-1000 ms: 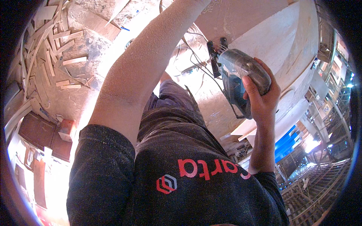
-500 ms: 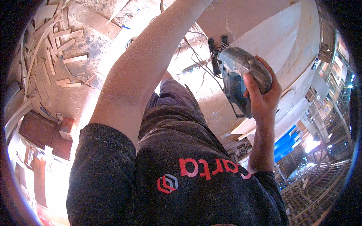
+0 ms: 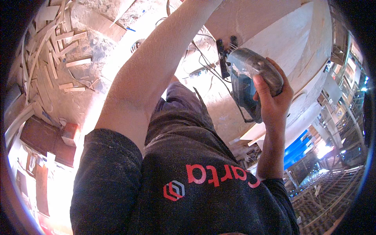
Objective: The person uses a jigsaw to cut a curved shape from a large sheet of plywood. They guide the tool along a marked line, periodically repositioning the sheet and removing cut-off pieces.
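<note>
My right hand [image 3: 276,96] is wrapped round the handle of a dark grey and teal jigsaw [image 3: 244,84], thumb on the near side. The tool's black base plate [image 3: 223,58] lies against the edge of a large pale wooden sheet [image 3: 290,39]. Whether the blade is in the wood cannot be made out. My left forearm [image 3: 156,58] reaches up across the view and leaves it at the top edge, so the left hand is hidden from sight.
Dark cords [image 3: 207,62] trail on the ground beside the jigsaw. Several offcuts and wood strips [image 3: 51,51] lie scattered at the left. A reddish-brown box [image 3: 47,137] stands at the lower left. A blue sheet [image 3: 297,149] shows behind my right arm.
My left forearm has shifted very slightly to the right. The right hand and the jigsaw are almost where they were.
</note>
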`<state>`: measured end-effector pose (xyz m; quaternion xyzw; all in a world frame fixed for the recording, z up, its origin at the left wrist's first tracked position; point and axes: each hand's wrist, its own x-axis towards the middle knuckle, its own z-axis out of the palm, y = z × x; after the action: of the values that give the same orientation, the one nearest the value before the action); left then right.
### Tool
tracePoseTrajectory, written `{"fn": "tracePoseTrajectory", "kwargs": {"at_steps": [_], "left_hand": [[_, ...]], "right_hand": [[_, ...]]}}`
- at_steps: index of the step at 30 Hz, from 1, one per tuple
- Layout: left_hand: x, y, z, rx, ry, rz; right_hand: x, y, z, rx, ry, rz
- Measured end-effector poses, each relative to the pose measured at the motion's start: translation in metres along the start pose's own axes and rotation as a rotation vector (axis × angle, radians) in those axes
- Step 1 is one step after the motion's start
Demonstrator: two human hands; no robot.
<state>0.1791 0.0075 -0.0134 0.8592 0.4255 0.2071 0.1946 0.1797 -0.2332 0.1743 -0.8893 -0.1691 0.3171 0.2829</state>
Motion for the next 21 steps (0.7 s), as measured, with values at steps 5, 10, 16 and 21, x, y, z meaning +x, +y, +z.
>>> {"fn": "tracePoseTrajectory", "kwargs": {"at_steps": [5, 10, 16, 21], "left_hand": [[0.002, 0.0, -0.007, 0.109, 0.03, 0.067], [-0.008, -0.042, -0.019, -0.11, -0.033, -0.187], [0.008, -0.08, -0.048, -0.204, -0.41, -0.45], [0.027, -0.08, -0.033, -0.236, -0.474, -0.375]], "right_hand": [[0.003, 0.008, -0.005, -0.059, -0.025, -0.034], [0.005, 0.01, -0.007, -0.032, -0.065, 0.002], [0.003, 0.01, -0.003, -0.042, -0.034, -0.066], [0.006, 0.001, -0.002, -0.064, -0.063, -0.067]]}}
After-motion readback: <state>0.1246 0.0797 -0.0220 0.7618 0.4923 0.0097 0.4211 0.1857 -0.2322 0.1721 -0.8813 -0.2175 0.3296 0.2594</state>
